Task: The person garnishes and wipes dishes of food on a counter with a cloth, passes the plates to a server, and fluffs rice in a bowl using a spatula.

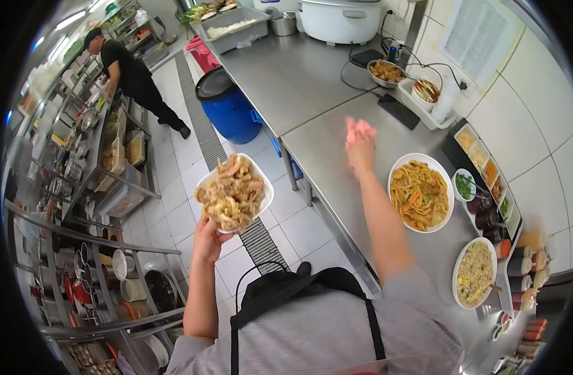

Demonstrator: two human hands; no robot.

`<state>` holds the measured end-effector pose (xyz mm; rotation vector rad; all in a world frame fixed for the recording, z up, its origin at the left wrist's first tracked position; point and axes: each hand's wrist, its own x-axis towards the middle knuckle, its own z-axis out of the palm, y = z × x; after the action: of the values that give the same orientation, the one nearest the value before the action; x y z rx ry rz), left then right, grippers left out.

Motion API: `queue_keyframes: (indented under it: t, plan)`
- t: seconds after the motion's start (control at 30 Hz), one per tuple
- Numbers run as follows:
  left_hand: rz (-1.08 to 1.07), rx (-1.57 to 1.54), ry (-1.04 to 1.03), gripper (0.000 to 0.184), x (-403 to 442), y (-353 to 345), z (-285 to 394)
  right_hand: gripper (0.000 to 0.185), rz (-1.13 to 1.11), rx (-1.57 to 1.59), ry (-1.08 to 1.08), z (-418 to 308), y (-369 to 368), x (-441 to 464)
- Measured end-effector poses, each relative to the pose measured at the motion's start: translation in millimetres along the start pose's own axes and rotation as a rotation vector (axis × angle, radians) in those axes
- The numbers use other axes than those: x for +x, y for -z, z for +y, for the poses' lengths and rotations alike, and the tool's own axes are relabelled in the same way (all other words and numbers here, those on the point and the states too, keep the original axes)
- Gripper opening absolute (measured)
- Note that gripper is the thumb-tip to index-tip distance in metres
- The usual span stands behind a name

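My left hand (pixel 209 239) is closed on the near edge of a white bowl (pixel 266 195), held up over the floor beside the counter. Golden-brown battered fried pieces (pixel 231 194) are heaped above its rim. Reaching forward, my right hand (pixel 360 153) presses a pink cloth (pixel 360 126) on the steel counter (pixel 317 137); its fingers are partly hidden by the cloth. To the right of my right forearm stand a white bowl of noodles (pixel 420 195) and, nearer me, an oval bowl of fried rice (pixel 475 273).
Along the wall are a topping tray (pixel 483 156), sauce bottles (pixel 522 267), a black phone (pixel 399 111) and a metal bowl of food (pixel 386 73). A white cooker (pixel 339 22) sits at the back. A blue barrel (pixel 229 109) stands beside the counter. A co-worker (pixel 130 72) stands at the left shelves.
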<state>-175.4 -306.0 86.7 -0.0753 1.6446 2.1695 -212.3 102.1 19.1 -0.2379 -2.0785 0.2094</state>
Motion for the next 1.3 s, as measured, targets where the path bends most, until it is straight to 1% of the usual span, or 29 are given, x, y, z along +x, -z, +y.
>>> queue_keyframes:
  t: [0.07, 0.1, 0.13, 0.17, 0.2, 0.23, 0.27, 0.33, 0.4, 0.47, 0.53, 0.6, 0.63, 0.7, 0.73, 0.77, 0.8, 0.87, 0.9, 0.93, 0.97, 1.0, 1.03, 1.07, 1.1, 1.13, 1.2, 1.27, 1.3]
  plan:
    - [0.038, 0.007, -0.007, 0.04, -13, 2, 2, 0.023, -0.069, -0.127, -0.009, 13, -24, -10]
    - [0.051, 0.015, 0.001, 0.04, -16, 2, 3, 0.022, -0.353, 0.213, -0.191, 1, -33, -8]
    - [0.048, 0.003, 0.001, 0.04, -16, 3, 1, 0.02, -0.518, 0.366, -0.233, -17, -36, -18]
    - [0.041, -0.005, 0.011, 0.041, -15, 5, -2, 0.018, -0.667, 0.46, -0.145, -49, -37, -36]
    - [0.028, -0.008, 0.022, 0.041, -14, 6, -4, 0.018, -0.8, 0.507, 0.045, -82, -35, -59]
    - [0.002, -0.022, 0.016, 0.04, -13, 4, -4, 0.019, -0.941, 0.564, 0.16, -114, -28, -85]
    - [-0.014, -0.004, 0.011, 0.041, -13, 3, -1, 0.027, -1.136, 0.687, 0.007, -140, -18, -112]
    - [-0.07, 0.03, -0.009, 0.041, -8, -3, 5, 0.028, -1.321, 0.551, 0.107, -169, 19, -124]
    - [-0.174, 0.049, -0.011, 0.043, -3, -3, 7, 0.028, -1.02, 0.718, -0.056, -160, 69, -114]
    - [-0.257, 0.053, 0.003, 0.044, -3, -8, 19, 0.028, -0.939, 0.611, -0.192, -144, 130, -92]
    - [-0.373, 0.072, 0.055, 0.046, 1, -11, 33, 0.026, -0.999, 0.474, -0.523, -140, 204, -61]
    - [-0.492, 0.087, 0.118, 0.048, 6, -15, 48, 0.024, -0.744, 0.269, -0.503, -137, 245, -57]
    - [-0.556, 0.08, 0.156, 0.049, 10, -18, 56, 0.024, -0.542, 0.018, -0.235, -125, 251, -71]
    - [-0.688, 0.069, 0.246, 0.052, 17, -27, 71, 0.023, -0.358, -0.292, -0.032, -140, 278, -73]
    - [-0.722, 0.075, 0.297, 0.054, 19, -31, 85, 0.023, -0.351, -0.343, -0.084, -160, 288, -64]
    - [-0.813, 0.121, 0.318, 0.049, 29, -34, 95, 0.026, -0.346, -0.39, -0.129, -178, 295, -51]
    - [-0.897, 0.167, 0.343, 0.045, 37, -35, 105, 0.026, -0.174, -0.404, -0.426, -195, 304, -43]
    - [-1.027, 0.186, 0.413, 0.044, 40, -44, 137, 0.028, 0.233, -0.399, -0.972, -226, 328, -34]
    - [-1.08, 0.189, 0.479, 0.047, 43, -46, 153, 0.029, 0.34, -0.47, -1.031, -232, 342, -37]
    - [-1.136, 0.187, 0.536, 0.049, 56, -54, 145, 0.031, 0.454, -0.541, -1.075, -219, 352, -56]
    - [-1.174, 0.196, 0.582, 0.047, 65, -52, 146, 0.033, 0.467, -0.59, -1.171, -223, 365, -58]
    - [-1.199, 0.205, 0.592, 0.048, 62, -52, 160, 0.035, 0.483, -0.634, -1.261, -227, 376, -61]
    - [-1.232, 0.223, 0.609, 0.048, 66, -52, 158, 0.035, 0.381, -1.054, -0.961, -204, 378, -100]
    - [-1.269, 0.23, 0.623, 0.049, 68, -49, 168, 0.035, 0.267, -1.453, -0.619, -194, 384, -115]
    - [-1.309, 0.213, 0.614, 0.048, 66, -46, 182, 0.035, 0.401, -0.915, -1.163, -226, 388, -71]
    - [-1.343, 0.199, 0.608, 0.047, 66, -40, 196, 0.034, 0.486, -0.266, -1.594, -264, 381, -20]
    - [-1.37, 0.177, 0.61, 0.05, 66, -41, 190, 0.04, 0.389, -0.25, -1.495, -264, 373, -9]
    - [-1.297, 0.184, 0.61, 0.049, 51, -47, 191, 0.033, 0.324, -0.199, -1.469, -256, 369, 4]
    - [-1.272, 0.168, 0.599, 0.048, 36, -50, 198, 0.03, 0.291, -0.209, -1.422, -259, 373, 11]
